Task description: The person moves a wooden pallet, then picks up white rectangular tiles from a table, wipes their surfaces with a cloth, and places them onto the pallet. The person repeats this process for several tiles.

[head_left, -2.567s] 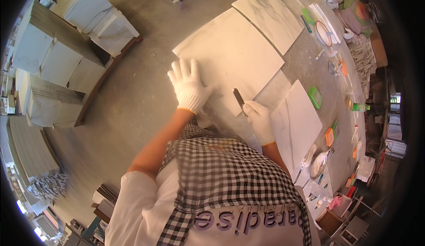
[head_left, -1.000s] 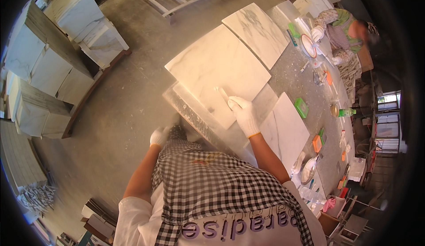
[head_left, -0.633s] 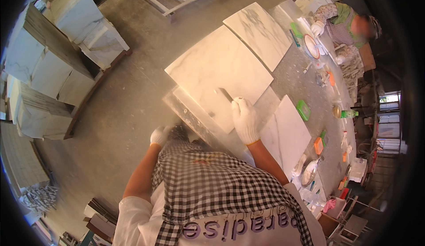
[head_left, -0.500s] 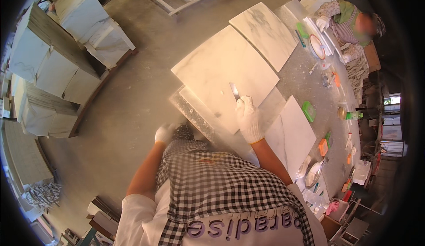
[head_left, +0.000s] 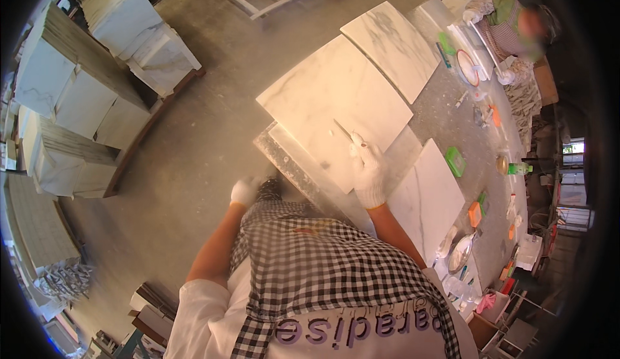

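My right hand (head_left: 369,173), in a white knit glove with a yellow cuff, is closed around a putty knife (head_left: 342,128). Its thin blade appears nearly edge-on, over a white, grey-veined marble slab (head_left: 326,87). A small pale dab (head_left: 331,133) lies on the slab beside the blade, and a darker spot (head_left: 325,164) shows nearer me. My left hand (head_left: 245,191), gloved the same way, is down by my knee, off the slab; its fingers are blurred and partly hidden.
A second marble slab (head_left: 392,49) lies beyond, and another (head_left: 426,197) to the right. Green blocks (head_left: 454,162), an orange block (head_left: 475,214) and a bowl (head_left: 460,254) line the table. A co-worker (head_left: 507,29) works at far right. Stacked slabs (head_left: 48,81) stand left.
My right hand has turned, so the putty knife's blade shows edge-on instead of its broad face. The whole view has shifted slightly. My left hand stays by my knee.
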`<state>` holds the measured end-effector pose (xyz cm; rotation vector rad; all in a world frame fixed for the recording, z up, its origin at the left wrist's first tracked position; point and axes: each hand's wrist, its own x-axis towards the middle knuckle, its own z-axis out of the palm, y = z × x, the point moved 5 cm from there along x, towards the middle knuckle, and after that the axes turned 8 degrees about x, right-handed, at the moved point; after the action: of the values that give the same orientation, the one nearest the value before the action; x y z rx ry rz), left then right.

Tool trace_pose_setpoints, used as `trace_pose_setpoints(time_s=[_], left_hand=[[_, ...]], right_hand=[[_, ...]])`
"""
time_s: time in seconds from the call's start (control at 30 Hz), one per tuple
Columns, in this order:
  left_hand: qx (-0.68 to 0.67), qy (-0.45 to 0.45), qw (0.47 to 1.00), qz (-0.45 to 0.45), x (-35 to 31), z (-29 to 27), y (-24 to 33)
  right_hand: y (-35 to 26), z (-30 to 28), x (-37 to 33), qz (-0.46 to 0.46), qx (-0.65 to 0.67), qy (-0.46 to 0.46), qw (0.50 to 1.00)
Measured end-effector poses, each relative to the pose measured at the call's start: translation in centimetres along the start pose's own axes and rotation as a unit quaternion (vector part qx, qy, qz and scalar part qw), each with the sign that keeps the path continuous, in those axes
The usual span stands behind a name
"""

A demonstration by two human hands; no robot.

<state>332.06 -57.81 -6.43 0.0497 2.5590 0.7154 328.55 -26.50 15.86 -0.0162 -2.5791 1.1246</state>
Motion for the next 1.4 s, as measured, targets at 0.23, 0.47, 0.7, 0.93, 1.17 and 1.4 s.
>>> trace_pose_setpoints(time_s=[0.23, 0.47, 0.7, 0.93, 1.17, 1.4], left_hand=[[-0.063, 0.258, 0.963, -0.035, 4.5, -8.2, 2.7], [0.157, 0.405, 0.863, 0.257, 8.0, -19.1, 12.5], [0.399, 0.290, 0.747, 0.446, 9.8, -19.1, 17.2], [0.418, 0.243, 0.746, 0.457, 9.4, -18.7, 17.9], [0.387, 0.162, 0.796, 0.437, 7.0, -21.6, 20.6], [0.225, 0.147, 0.819, 0.507, 7.2, -26.5, 24.6]], right_hand=[[2.9, -1.0, -1.2, 0.129, 0.081, 0.036, 0.988], [3.8, -2.2, -1.8, 0.144, 0.084, 0.035, 0.985], [4.5, -2.6, -3.2, 0.193, 0.106, 0.055, 0.974], [4.6, -3.1, -4.4, 0.167, 0.021, 0.072, 0.983], [3.4, -4.4, -4.6, 0.109, 0.124, 0.076, 0.983], [0.6, -8.3, -2.8, 0.125, 0.156, 0.099, 0.975]])
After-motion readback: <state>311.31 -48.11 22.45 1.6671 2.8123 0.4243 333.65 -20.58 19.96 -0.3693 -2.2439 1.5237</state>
